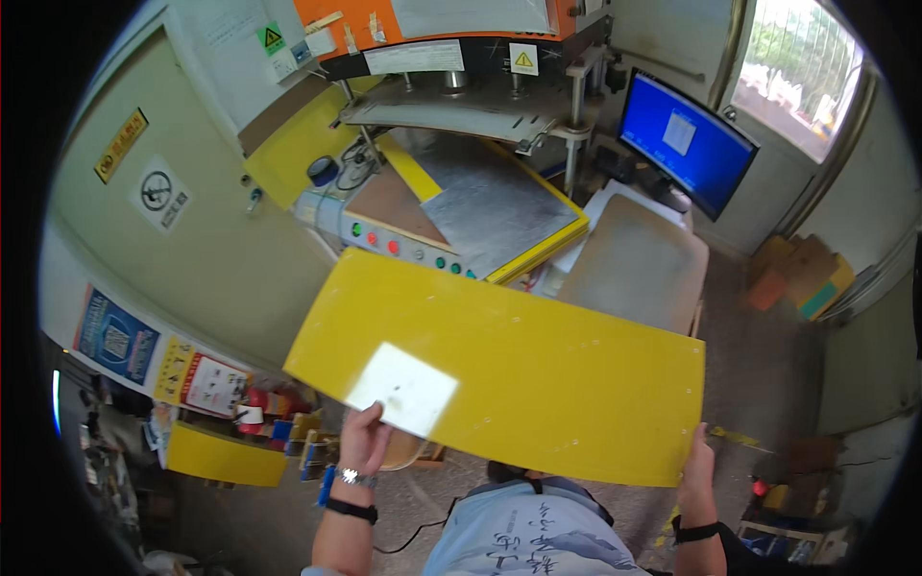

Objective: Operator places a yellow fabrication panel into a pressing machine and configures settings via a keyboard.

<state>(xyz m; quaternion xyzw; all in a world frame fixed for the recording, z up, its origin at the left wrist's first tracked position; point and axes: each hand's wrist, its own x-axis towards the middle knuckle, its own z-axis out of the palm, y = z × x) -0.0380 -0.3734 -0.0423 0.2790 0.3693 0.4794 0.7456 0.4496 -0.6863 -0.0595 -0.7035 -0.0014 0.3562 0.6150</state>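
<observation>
A large flat yellow board (538,374) is held up in front of me, its long side running left to right and its right end lower. A white square (403,389) shows on its left part, near the near edge. My left hand (365,437) grips that near edge beside the square, thumb on top and fingers hidden beneath. At the right end my right hand (699,461) holds the short edge near the corner, its fingers partly hidden. Beyond the board stands an orange press (451,58) with a grey metal plate (509,211) on its bed and coloured buttons (394,247) along the front.
Right of the press are a grey-topped stand (639,264) and a monitor (687,139) with a blue screen. A pale green door (192,211) lies to the left. Cardboard boxes (797,274) sit on the floor at right; a red fire extinguisher (269,403) stands at lower left.
</observation>
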